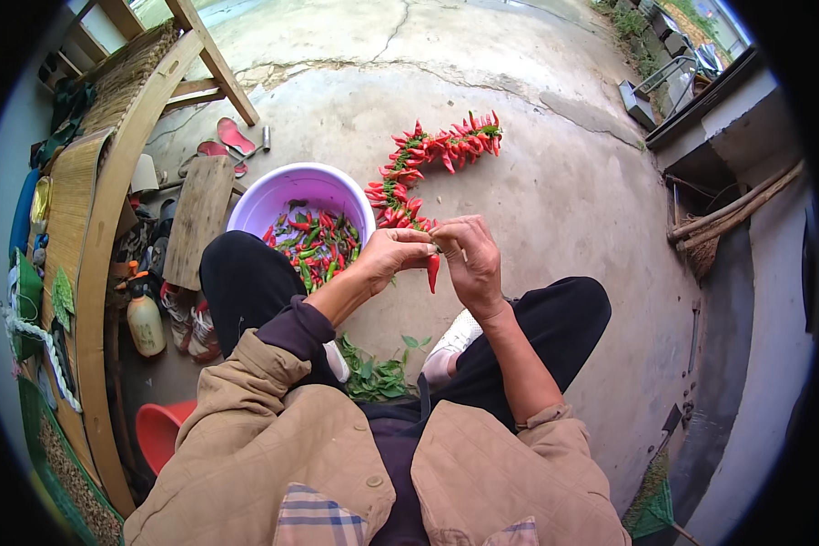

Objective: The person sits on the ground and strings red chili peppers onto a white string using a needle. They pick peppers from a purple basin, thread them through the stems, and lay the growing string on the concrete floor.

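Between the person's knees, my left hand (397, 254) and my right hand (471, 263) meet at the near end of a string of red chili peppers (397, 176). One red chili pepper (433, 274) hangs point down between them, its stem end pinched in my left fingertips. The right thumb and fingertips are pinched together just above it; what lies inside that pinch is too small to tell. The string curves away over the concrete floor. Left of it, a purple plastic basin (246, 205) holds loose red and green chili peppers (317, 240).
Picked green leaves (375, 375) lie between the white shoes. At the left stand a wooden stool (198, 218), a spray bottle (145, 321), a red bucket (160, 430) and a wooden bed frame (99, 273). Wooden poles (737, 208) lean at the right wall.
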Demonstrator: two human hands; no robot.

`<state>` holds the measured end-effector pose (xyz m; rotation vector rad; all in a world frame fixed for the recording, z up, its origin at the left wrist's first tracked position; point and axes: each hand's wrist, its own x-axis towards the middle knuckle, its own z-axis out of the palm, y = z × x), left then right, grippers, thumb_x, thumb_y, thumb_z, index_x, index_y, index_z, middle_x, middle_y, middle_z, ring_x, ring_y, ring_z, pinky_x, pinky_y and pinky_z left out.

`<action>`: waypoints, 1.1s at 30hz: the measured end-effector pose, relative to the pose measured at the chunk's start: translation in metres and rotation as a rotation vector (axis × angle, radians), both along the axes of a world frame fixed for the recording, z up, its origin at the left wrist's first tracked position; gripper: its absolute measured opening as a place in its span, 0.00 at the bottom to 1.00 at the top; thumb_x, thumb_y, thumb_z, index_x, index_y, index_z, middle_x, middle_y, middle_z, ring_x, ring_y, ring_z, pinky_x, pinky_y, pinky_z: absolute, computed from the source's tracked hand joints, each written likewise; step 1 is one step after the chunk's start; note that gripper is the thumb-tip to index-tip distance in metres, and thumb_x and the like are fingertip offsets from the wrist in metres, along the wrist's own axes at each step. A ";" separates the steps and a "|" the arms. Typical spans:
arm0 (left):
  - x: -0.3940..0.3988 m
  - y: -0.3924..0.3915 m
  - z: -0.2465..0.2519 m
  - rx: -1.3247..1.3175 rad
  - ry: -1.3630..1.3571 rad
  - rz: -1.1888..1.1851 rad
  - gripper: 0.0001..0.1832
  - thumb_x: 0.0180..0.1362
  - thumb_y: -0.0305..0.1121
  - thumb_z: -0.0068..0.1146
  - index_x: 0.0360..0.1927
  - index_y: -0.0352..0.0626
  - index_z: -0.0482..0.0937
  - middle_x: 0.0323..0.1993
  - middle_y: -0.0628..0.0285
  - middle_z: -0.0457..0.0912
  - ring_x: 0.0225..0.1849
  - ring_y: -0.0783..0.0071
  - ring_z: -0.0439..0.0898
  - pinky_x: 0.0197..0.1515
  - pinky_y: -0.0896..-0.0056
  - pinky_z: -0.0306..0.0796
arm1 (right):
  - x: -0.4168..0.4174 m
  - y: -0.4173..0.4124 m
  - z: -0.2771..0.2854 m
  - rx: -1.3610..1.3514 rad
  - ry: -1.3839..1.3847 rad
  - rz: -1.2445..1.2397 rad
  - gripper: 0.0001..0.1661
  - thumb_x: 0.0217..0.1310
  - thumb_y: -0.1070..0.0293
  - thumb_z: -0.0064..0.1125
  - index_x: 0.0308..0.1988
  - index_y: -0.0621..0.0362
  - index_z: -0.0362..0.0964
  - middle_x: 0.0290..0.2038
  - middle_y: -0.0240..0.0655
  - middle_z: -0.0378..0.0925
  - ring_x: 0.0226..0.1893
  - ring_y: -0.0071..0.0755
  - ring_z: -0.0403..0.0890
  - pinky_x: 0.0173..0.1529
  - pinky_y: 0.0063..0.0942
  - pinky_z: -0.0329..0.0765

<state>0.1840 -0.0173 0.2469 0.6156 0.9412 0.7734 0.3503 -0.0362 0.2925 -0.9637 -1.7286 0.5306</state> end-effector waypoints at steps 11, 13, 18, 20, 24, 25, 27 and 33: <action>0.029 -0.006 -0.067 -0.142 -0.021 0.013 0.17 0.53 0.23 0.62 0.47 0.30 0.75 0.37 0.55 0.83 0.37 0.67 0.84 0.46 0.66 0.79 | 0.027 0.000 0.018 -0.666 0.755 0.116 0.11 0.72 0.67 0.45 0.48 0.61 0.67 0.22 0.25 0.61 0.21 0.15 0.63 0.26 0.16 0.66; 0.036 -0.013 -0.100 -0.199 0.009 0.036 0.16 0.54 0.22 0.61 0.47 0.29 0.75 0.37 0.55 0.83 0.37 0.66 0.84 0.46 0.66 0.79 | 0.040 -0.003 0.023 -0.712 0.873 0.157 0.11 0.71 0.67 0.47 0.47 0.62 0.67 0.21 0.25 0.63 0.20 0.15 0.63 0.25 0.17 0.65; 0.058 -0.021 -0.154 -0.254 -0.025 0.146 0.15 0.56 0.22 0.58 0.47 0.31 0.75 0.39 0.55 0.82 0.39 0.68 0.83 0.48 0.66 0.79 | 0.060 -0.009 0.034 -0.749 0.908 0.295 0.10 0.70 0.68 0.48 0.42 0.64 0.69 0.19 0.25 0.63 0.17 0.14 0.58 0.20 0.14 0.55; 0.063 -0.014 -0.168 -0.243 -0.025 0.183 0.14 0.56 0.22 0.58 0.47 0.31 0.75 0.39 0.56 0.82 0.40 0.68 0.83 0.48 0.66 0.79 | 0.062 -0.010 0.032 -0.777 0.904 0.340 0.09 0.70 0.68 0.48 0.41 0.64 0.69 0.19 0.26 0.62 0.17 0.14 0.58 0.20 0.14 0.55; 0.065 0.000 -0.183 -0.218 0.062 0.269 0.13 0.57 0.22 0.57 0.46 0.33 0.76 0.39 0.58 0.81 0.40 0.69 0.82 0.48 0.67 0.79 | 0.065 -0.013 0.028 -0.782 0.878 0.408 0.10 0.69 0.69 0.49 0.41 0.65 0.70 0.19 0.26 0.64 0.17 0.14 0.59 0.19 0.14 0.54; 0.066 0.003 -0.189 -0.221 0.075 0.272 0.13 0.57 0.22 0.57 0.46 0.33 0.76 0.39 0.59 0.81 0.40 0.69 0.82 0.47 0.67 0.79 | 0.066 -0.014 0.027 -0.779 0.858 0.421 0.10 0.69 0.69 0.49 0.40 0.65 0.70 0.19 0.27 0.64 0.17 0.14 0.60 0.19 0.14 0.54; 0.072 0.007 -0.198 -0.226 0.098 0.277 0.14 0.57 0.22 0.57 0.47 0.34 0.75 0.39 0.59 0.81 0.40 0.69 0.82 0.47 0.67 0.79 | 0.068 -0.014 0.029 -0.821 0.823 0.439 0.10 0.69 0.69 0.49 0.41 0.66 0.70 0.19 0.27 0.64 0.17 0.14 0.60 0.19 0.14 0.53; 0.087 0.001 -0.215 -0.270 0.110 0.410 0.25 0.56 0.20 0.53 0.59 0.35 0.69 0.37 0.60 0.82 0.37 0.70 0.82 0.44 0.67 0.79 | 0.068 -0.014 0.030 -1.019 0.748 0.315 0.09 0.69 0.69 0.49 0.41 0.65 0.70 0.20 0.26 0.66 0.17 0.12 0.60 0.19 0.13 0.56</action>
